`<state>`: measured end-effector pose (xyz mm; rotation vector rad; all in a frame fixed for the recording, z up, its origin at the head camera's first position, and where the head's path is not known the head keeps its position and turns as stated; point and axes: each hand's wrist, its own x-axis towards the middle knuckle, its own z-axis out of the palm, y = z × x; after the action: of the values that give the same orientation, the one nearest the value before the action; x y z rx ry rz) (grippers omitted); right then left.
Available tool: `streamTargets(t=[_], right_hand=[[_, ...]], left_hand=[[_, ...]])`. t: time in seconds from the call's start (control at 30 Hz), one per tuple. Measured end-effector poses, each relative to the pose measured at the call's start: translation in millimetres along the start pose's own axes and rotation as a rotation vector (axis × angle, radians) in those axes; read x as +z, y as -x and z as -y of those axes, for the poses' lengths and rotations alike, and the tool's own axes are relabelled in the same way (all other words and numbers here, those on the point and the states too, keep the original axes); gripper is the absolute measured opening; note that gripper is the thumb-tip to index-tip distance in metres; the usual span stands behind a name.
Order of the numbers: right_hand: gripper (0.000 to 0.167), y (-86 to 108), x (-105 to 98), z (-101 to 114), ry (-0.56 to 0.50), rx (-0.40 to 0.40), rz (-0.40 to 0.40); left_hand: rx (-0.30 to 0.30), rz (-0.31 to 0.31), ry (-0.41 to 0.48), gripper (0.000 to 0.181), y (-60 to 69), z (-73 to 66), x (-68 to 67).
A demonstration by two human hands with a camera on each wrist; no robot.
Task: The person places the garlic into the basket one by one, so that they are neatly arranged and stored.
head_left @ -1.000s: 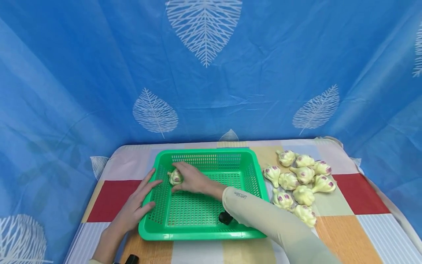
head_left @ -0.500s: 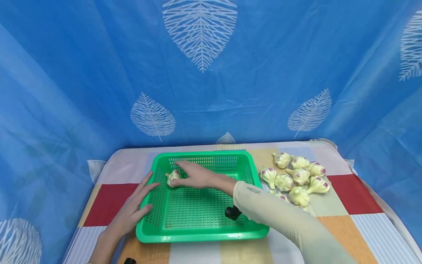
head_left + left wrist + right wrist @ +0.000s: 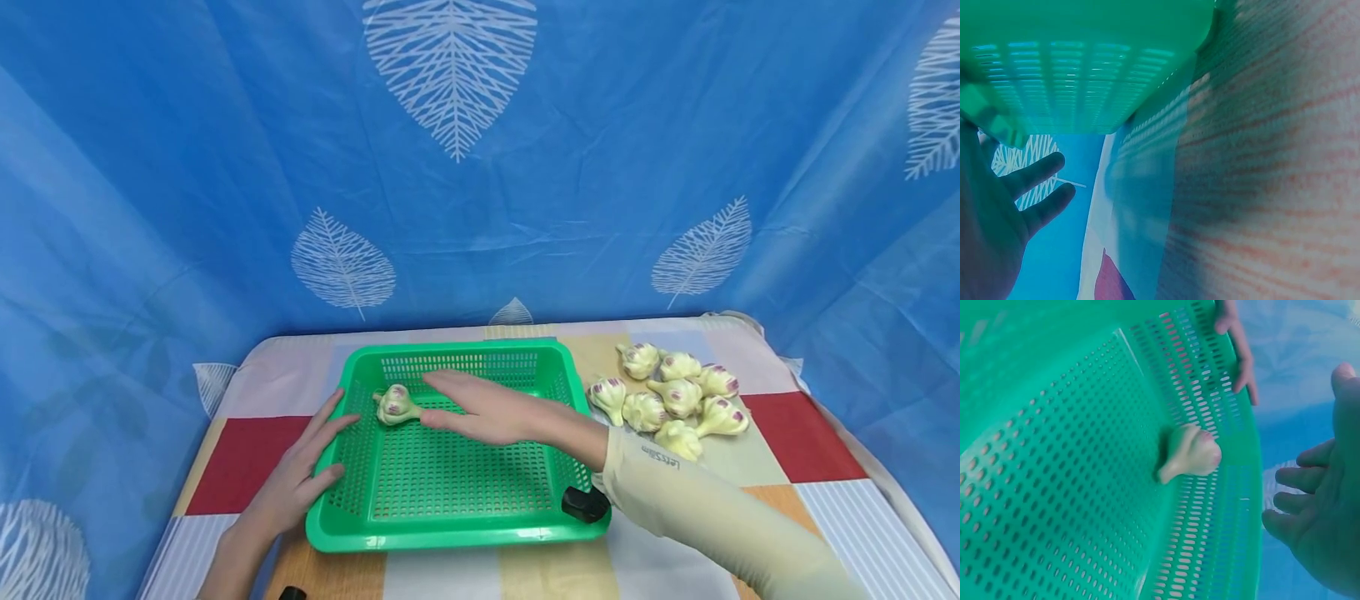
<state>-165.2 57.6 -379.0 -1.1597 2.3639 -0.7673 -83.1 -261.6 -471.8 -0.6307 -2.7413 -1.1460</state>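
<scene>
A green perforated basket [image 3: 465,533] stands on the table, and one garlic bulb [image 3: 396,405] lies inside by its left wall, its stem pointing right. My left hand [image 3: 292,479] rests with spread fingers on the basket's left rim; the left wrist view shows that hand [image 3: 997,219] beside the basket's outer wall [image 3: 1085,94]. Over the basket, just right of the bulb, is my right hand [image 3: 495,408], fingers extended and holding nothing. In the right wrist view the bulb [image 3: 1192,453] lies against the wall, apart from my right hand [image 3: 1322,487].
Several garlic bulbs [image 3: 681,398] lie grouped on the patterned tablecloth [image 3: 795,433] right of the basket. A blue curtain [image 3: 585,167] with white leaf prints hangs behind the table. Black devices show at my right wrist [image 3: 586,504] and near my left forearm [image 3: 292,593].
My right hand has let go of the garlic bulb and moved right, away from it. The bulb stays in the basket. My left hand keeps its place on the rim.
</scene>
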Motion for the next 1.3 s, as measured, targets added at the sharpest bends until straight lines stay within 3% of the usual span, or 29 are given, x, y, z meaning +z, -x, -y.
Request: streamTargets(t=[0.37,0.63,0.87,1.3], right_hand=[[0.082,64.0,0,-5,0.24,0.017,-0.057],[0.081,96.2,1,-13,0.321,0.049,-0.109],[0.08,121.5,5,-21,0.331,0.062,-0.193],[0.08,181.6,23,-55,0.252,0.28,-0.419]], left_hand=[[0.008,-0.01,-0.008,0.065,-0.2,2.3,0.2],[0.012,-0.014,-0.014,0.064,-0.1,0.6,-0.9],[0.012,-0.005,-0.014,0.064,1.4,0.7,0.5],[0.019,0.0,-0.017,0.065,1.2,1.2,0.2]])
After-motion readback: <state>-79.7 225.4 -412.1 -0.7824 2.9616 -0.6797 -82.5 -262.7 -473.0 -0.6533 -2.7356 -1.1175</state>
